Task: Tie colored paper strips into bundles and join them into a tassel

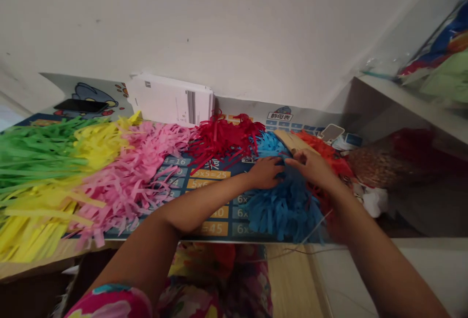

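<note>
Left hand [266, 172]: fingers curled onto the top of the blue paper fringe bundle [283, 206], pinching its gathered end. Right hand [310, 166]: closed on the same gathered end from the other side, fingertips meeting the left's.

Blue paper fringe bundle: lies directly under and toward the body from both hands, strips fanning to the table's near edge. Handling note: best kept pinched tight at the gathered end, as loose strips would likely slip out and tangle.

Thin string [314, 230]: trails from below the right wrist past the table's edge; could snag.

Orange fringe [329, 155]: just beyond and under the right hand, crowding the work.

Red fringe [223, 138]: beyond the left hand.

Pink fringe [135, 172], yellow fringe [98, 145], green fringe [32, 147]: left of the left forearm, well apart.

Multiplication-table mat [208, 174]: beneath everything.

White box [171, 100]: against the wall, far beyond the left hand.
</note>
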### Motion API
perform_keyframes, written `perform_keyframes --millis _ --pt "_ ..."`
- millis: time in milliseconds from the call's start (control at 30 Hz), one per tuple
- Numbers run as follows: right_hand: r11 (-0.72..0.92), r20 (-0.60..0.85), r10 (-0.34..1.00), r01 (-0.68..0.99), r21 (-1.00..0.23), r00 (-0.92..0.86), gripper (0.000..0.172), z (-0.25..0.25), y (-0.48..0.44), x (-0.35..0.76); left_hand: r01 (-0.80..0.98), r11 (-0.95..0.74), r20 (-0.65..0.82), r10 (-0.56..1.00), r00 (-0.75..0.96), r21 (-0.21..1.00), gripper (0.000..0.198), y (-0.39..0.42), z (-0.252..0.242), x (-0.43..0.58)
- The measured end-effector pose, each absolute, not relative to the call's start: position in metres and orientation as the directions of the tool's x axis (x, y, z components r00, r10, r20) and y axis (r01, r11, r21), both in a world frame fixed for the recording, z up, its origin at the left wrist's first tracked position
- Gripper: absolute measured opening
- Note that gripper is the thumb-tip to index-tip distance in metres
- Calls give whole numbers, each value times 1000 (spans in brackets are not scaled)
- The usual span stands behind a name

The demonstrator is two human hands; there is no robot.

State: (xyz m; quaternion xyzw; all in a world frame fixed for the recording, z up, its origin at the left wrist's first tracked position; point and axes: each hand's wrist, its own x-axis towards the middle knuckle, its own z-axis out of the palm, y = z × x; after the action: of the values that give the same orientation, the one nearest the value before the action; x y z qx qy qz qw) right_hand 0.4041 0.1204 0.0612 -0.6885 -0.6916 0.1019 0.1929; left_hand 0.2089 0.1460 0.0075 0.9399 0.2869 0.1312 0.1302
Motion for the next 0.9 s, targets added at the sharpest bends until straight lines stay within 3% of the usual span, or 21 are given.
perform_keyframes --millis 67,133,233,400,500,633,800,900 --pt "-66 117 987 945 -322 109 36 45 122 387 472 -833 178 531 828 291 48 142 8 210" --pt "-124 88 985 960 -250 150 23 38 123 379 431 -855 159 487 859 289 56 140 6 211" --pt "-178 65 980 976 -124 187 12 49 120 381 377 -848 169 462 871 373 67 140 1 209" --pt "-259 173 954 964 58 245 32 102 111 391 407 -705 326 660 677 581 37 143 5 204" --pt "-205 293 945 960 189 144 33 133 109 386 471 -627 428 774 465 621 39 149 26 211" --pt "-88 402 915 951 296 -41 30 163 107 370 395 -634 520 773 364 665 74 170 64 230" --pt "-5 467 874 960 280 -132 31 181 97 365 364 -562 418 814 403 743 28 197 87 228" --pt "48 460 874 970 237 -155 28 179 94 375 351 -575 442 807 392 739 26 190 87 213"
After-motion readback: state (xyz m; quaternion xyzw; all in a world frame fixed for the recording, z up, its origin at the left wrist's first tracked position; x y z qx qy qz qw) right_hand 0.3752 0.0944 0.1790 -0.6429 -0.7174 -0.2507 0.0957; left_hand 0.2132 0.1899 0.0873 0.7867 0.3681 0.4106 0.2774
